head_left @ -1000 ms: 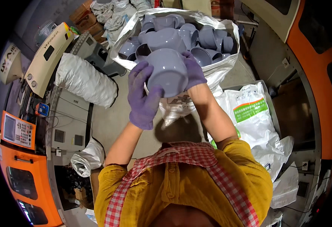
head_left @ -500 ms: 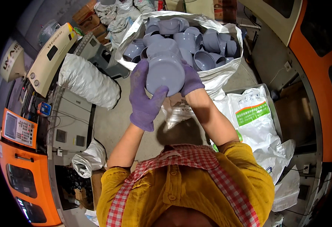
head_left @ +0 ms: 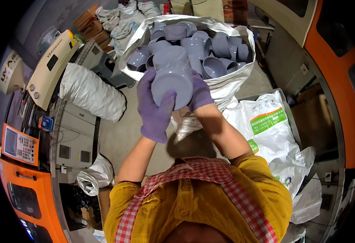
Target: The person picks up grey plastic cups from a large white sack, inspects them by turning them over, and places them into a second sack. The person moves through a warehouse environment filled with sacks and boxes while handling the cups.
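Both my hands, in purple knit gloves, hold a grey plastic cup (head_left: 172,90) with a flat round face turned up toward me. My left hand (head_left: 155,106) grips its left side, the thumb lying over the face. Along its right side, my right hand (head_left: 201,91) is closed, with most of its fingers hidden behind the cup. Another grey round shape (head_left: 170,56) shows right beyond it; whether it is joined to the held cup I cannot tell. Behind, a large open white sack (head_left: 222,86) is heaped with similar grey cups (head_left: 193,46).
A stuffed white sack (head_left: 91,92) leans by the machine on the left. A rolled white bag (head_left: 96,174) lies below it. At right, a white printed sack (head_left: 266,137) drapes over a grey bin (head_left: 292,121). Orange machine panels (head_left: 29,198) stand along both sides.
The held cup has come slightly nearer and tilted a little, with both hands still round it. The whole view has shifted slightly.
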`<act>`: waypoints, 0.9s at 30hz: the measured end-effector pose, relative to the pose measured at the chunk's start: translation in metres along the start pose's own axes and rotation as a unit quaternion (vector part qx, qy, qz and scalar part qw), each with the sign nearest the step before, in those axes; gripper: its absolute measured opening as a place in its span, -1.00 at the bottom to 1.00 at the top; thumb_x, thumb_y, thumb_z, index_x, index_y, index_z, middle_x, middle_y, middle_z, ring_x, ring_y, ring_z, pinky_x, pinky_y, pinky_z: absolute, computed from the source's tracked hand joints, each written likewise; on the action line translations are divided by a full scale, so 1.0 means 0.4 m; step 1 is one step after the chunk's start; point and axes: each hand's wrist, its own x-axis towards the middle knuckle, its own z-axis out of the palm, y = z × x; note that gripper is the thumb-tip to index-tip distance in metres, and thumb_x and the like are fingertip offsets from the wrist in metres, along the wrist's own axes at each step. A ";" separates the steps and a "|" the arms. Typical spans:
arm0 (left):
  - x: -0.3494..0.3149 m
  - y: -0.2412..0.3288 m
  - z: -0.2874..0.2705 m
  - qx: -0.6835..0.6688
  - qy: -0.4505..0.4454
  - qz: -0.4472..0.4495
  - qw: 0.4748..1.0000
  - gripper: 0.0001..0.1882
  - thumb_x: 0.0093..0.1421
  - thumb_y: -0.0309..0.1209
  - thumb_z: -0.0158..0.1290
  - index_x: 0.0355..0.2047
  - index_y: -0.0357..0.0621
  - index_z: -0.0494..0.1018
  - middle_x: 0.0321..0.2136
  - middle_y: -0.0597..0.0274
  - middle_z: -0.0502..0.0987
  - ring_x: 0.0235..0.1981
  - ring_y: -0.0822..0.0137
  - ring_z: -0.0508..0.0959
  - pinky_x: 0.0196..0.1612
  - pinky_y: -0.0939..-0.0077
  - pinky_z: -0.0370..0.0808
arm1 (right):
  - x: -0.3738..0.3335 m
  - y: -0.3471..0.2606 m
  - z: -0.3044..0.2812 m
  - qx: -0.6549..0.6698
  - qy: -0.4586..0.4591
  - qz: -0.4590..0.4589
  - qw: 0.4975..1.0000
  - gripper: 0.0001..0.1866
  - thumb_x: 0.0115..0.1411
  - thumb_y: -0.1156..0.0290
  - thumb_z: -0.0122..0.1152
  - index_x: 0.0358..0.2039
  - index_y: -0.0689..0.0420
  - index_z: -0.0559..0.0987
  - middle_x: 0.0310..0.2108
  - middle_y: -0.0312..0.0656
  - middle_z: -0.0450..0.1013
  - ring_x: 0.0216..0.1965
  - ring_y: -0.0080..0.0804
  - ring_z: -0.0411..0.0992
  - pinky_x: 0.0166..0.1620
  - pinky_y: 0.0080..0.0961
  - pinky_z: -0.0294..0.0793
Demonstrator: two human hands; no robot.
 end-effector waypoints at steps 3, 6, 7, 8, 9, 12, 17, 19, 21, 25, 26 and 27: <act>-0.034 -0.019 0.003 -0.024 0.023 -0.017 0.999 -0.37 -0.09 -0.40 0.07 0.02 -0.28 0.13 -0.08 0.09 0.24 -0.05 0.28 0.28 0.02 0.43 0.22 | -0.032 -0.006 0.023 0.026 0.021 -0.004 0.999 -0.74 0.09 0.39 0.01 -0.18 0.13 0.33 -0.34 -0.08 0.39 -0.35 -0.29 0.42 -0.32 -0.45 0.45; -0.056 -0.019 0.006 -0.081 0.063 -0.025 0.994 -0.32 -0.10 -0.33 0.09 0.03 -0.27 0.10 -0.07 0.10 0.22 -0.05 0.27 0.27 0.02 0.42 0.22 | -0.051 0.008 0.036 0.020 0.024 -0.044 0.999 -0.74 0.06 0.42 0.05 -0.21 0.13 0.31 -0.38 -0.11 0.38 -0.39 -0.33 0.41 -0.34 -0.45 0.45; -0.061 -0.025 0.005 -0.107 0.076 -0.024 0.991 -0.31 -0.10 -0.31 0.09 0.03 -0.26 0.10 -0.07 0.10 0.23 -0.05 0.27 0.27 0.02 0.42 0.22 | -0.069 -0.004 0.050 0.047 0.034 -0.019 0.998 -0.73 0.05 0.44 0.07 -0.22 0.13 0.30 -0.40 -0.11 0.37 -0.40 -0.34 0.41 -0.35 -0.45 0.45; -0.065 -0.029 0.003 -0.133 0.089 -0.023 0.987 -0.30 -0.11 -0.29 0.10 0.03 -0.26 0.09 -0.07 0.10 0.23 -0.05 0.27 0.27 0.02 0.41 0.23 | -0.074 -0.002 0.054 0.051 0.027 -0.021 0.998 -0.74 0.05 0.44 0.06 -0.22 0.13 0.30 -0.40 -0.12 0.37 -0.40 -0.34 0.41 -0.35 -0.45 0.45; -0.062 -0.024 0.003 -0.159 0.076 -0.061 0.982 -0.28 -0.12 -0.27 0.10 0.04 -0.26 0.09 -0.07 0.10 0.23 -0.05 0.26 0.27 0.02 0.41 0.23 | -0.076 -0.001 0.055 0.055 0.020 -0.025 0.998 -0.74 0.06 0.44 0.06 -0.22 0.13 0.30 -0.40 -0.12 0.37 -0.40 -0.33 0.41 -0.35 -0.45 0.45; -0.053 -0.015 -0.006 -0.209 0.041 -0.126 0.969 -0.23 -0.14 -0.25 0.11 0.06 -0.26 0.07 -0.05 0.08 0.22 -0.04 0.25 0.27 0.01 0.40 0.24 | -0.077 -0.006 0.070 0.037 0.052 -0.033 0.997 -0.76 0.07 0.45 0.03 -0.22 0.13 0.30 -0.39 -0.12 0.37 -0.40 -0.33 0.40 -0.35 -0.45 0.45; -0.045 -0.047 -0.017 -0.133 0.022 -0.042 0.990 -0.19 -0.20 -0.24 0.10 0.07 -0.24 0.06 -0.04 0.09 0.21 -0.04 0.23 0.28 0.03 0.37 0.22 | -0.055 0.028 0.047 0.021 0.055 -0.047 0.997 -0.79 0.09 0.48 -0.03 -0.22 0.15 0.31 -0.38 -0.11 0.37 -0.37 -0.32 0.41 -0.34 -0.45 0.46; -0.045 -0.040 -0.014 -0.147 0.014 -0.066 0.987 -0.19 -0.21 -0.26 0.09 0.07 -0.25 0.06 -0.04 0.09 0.21 -0.03 0.24 0.27 0.03 0.37 0.22 | -0.033 0.048 0.020 0.007 0.031 -0.073 0.997 -0.80 0.10 0.49 -0.04 -0.22 0.15 0.31 -0.37 -0.10 0.37 -0.36 -0.32 0.41 -0.33 -0.44 0.46; -0.049 -0.041 -0.019 -0.139 0.009 -0.070 0.988 -0.20 -0.22 -0.28 0.08 0.07 -0.25 0.07 -0.03 0.09 0.21 -0.02 0.23 0.27 0.04 0.37 0.21 | -0.043 0.030 0.030 0.046 0.021 -0.042 0.998 -0.80 0.10 0.49 -0.06 -0.22 0.16 0.30 -0.36 -0.10 0.37 -0.34 -0.31 0.41 -0.32 -0.44 0.46; -0.054 -0.062 -0.028 -0.188 0.024 -0.058 0.980 -0.20 -0.21 -0.30 0.08 0.08 -0.26 0.07 -0.01 0.08 0.20 -0.01 0.22 0.27 0.05 0.36 0.21 | -0.026 0.076 0.007 -0.033 0.034 -0.158 0.986 -0.82 0.10 0.52 -0.06 -0.24 0.16 0.30 -0.45 -0.18 0.34 -0.46 -0.43 0.36 -0.44 -0.52 0.40; -0.053 -0.063 -0.029 -0.227 0.033 -0.060 0.972 -0.21 -0.20 -0.30 0.09 0.08 -0.26 0.07 -0.01 0.08 0.20 0.00 0.21 0.27 0.05 0.36 0.21 | -0.022 0.081 -0.007 -0.047 0.046 -0.191 0.979 -0.83 0.09 0.52 -0.06 -0.25 0.15 0.30 -0.49 -0.21 0.32 -0.51 -0.47 0.33 -0.48 -0.56 0.36; -0.048 -0.069 -0.045 -0.225 0.060 -0.045 0.971 -0.23 -0.17 -0.30 0.09 0.08 -0.24 0.07 -0.01 0.07 0.20 -0.01 0.21 0.27 0.05 0.35 0.21 | -0.044 0.047 0.015 -0.029 0.065 -0.195 0.978 -0.83 0.09 0.53 -0.06 -0.27 0.15 0.29 -0.53 -0.24 0.29 -0.56 -0.52 0.29 -0.53 -0.60 0.30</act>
